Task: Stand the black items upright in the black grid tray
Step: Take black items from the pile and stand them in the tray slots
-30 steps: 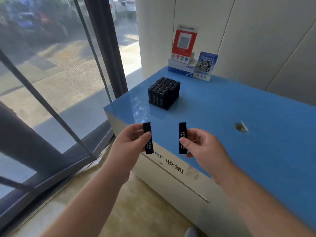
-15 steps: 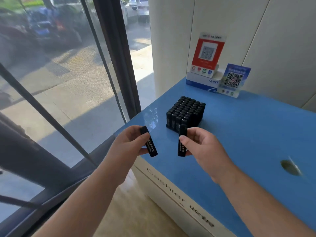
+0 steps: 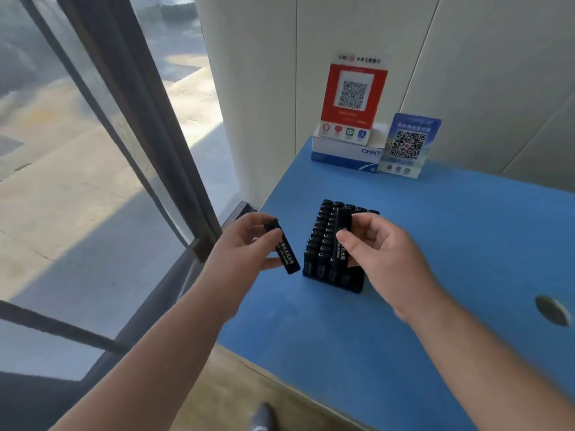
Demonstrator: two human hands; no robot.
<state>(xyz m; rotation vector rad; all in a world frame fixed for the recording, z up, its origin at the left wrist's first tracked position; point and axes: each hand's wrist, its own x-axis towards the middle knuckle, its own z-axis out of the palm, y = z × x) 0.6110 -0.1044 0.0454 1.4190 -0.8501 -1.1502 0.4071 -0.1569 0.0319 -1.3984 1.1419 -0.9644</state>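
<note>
Centre of frame: black grid tray (image 3: 334, 276) on the blue counter top (image 3: 451, 259), packed with upright black rectangular items. Left hand (image 3: 245, 247) pinches one tilted, white-lettered black stick-shaped item (image 3: 284, 251), left of the tray. Right hand (image 3: 379, 253) pinches a second item (image 3: 342, 225), upright over the tray's filled cells.

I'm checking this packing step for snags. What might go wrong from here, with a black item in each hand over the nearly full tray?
1. The right hand holds its black item over the grid tray, hiding any free slot; it may knock standing items.
2. The left hand pinches its tilted item beside the tray near the blue counter edge; a slip could send it to the floor.
</note>
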